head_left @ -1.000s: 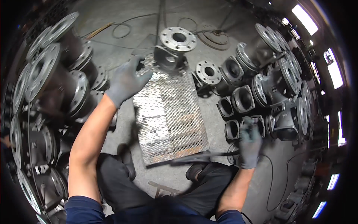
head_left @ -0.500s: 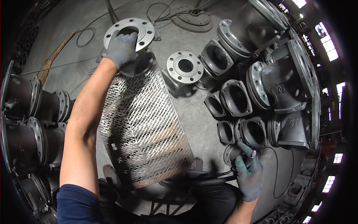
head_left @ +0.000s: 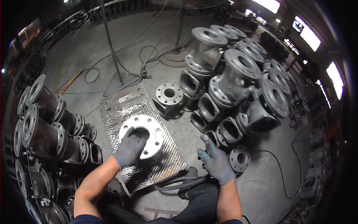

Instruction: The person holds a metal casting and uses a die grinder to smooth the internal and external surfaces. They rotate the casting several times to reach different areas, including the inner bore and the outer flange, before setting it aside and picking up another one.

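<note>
A bright metal flange with a ring of bolt holes, on a cast valve body (head_left: 152,130), is over the middle of the textured metal plate (head_left: 123,102). My gloved left hand (head_left: 130,148) grips its rim, fingers hooked into the central bore. The body under the flange is mostly hidden. To the right, my gloved right hand (head_left: 216,162) is closed around a slim hand tool (head_left: 206,142). Most of the tool is hidden by the glove. A black hose (head_left: 182,183) runs toward that hand from near my feet. A small flanged casting (head_left: 239,158) sits just beside my right hand.
Several flanged valve bodies (head_left: 238,71) stand stacked at the right, with another stack (head_left: 41,130) at the left. A single flanged casting (head_left: 169,94) stands beside the plate's right edge. Cables (head_left: 147,59) trail over the far floor, near a broom (head_left: 72,80) and a thin pole (head_left: 110,44).
My left hand has drawn the valve body from the plate's far end back toward me. My right hand has moved left with the tool. The view has tilted up, showing more far floor.
</note>
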Tool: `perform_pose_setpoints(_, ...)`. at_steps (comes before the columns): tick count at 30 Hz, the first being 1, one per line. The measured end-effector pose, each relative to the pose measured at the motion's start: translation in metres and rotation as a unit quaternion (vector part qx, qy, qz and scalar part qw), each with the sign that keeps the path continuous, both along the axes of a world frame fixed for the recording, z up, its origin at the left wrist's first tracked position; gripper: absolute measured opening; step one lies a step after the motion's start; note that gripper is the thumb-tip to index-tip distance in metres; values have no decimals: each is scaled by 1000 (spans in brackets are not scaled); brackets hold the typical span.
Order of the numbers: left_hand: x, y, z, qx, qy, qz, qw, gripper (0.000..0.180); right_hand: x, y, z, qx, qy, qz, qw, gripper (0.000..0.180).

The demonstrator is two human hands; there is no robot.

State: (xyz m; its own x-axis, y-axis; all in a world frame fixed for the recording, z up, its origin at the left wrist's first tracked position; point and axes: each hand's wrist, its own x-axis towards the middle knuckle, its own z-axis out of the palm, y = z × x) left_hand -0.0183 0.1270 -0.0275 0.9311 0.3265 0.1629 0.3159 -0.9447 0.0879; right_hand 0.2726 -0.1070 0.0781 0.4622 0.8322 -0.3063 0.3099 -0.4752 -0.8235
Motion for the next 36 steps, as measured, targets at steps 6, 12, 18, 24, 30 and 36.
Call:
perform_pose_setpoints(6, -32, -139, 21, 16, 80, -99, 992, 6, -20, -32, -41, 141, -134, 62, 979, 58)
perform_pose_setpoints(12, -53, -176, 17, 4, 47, -71, 996, 46, -60, -21, -52, 70, -169, 66, 981, 59)
perform_pose_setpoints(18, -80, -194, 10, -161, -281, 280, 904, 82, -85, -22, -100, 0, -143, 93, 985, 68)
perform_pose_setpoints(24, -100, -177, -109, -671, -379, 382, 510, 59, -84, -11, -98, -37, 17, 114, 993, 55)
perform_pose_setpoints(30, -78, -183, -95, -803, -422, 190, 376, 54, -82, -10, -117, -49, 47, 73, 995, 50)
perform_pose_setpoints(36, -90, -173, -84, -826, -385, 200, 359, 51, -90, -9, -125, -24, -55, 89, 994, 50)
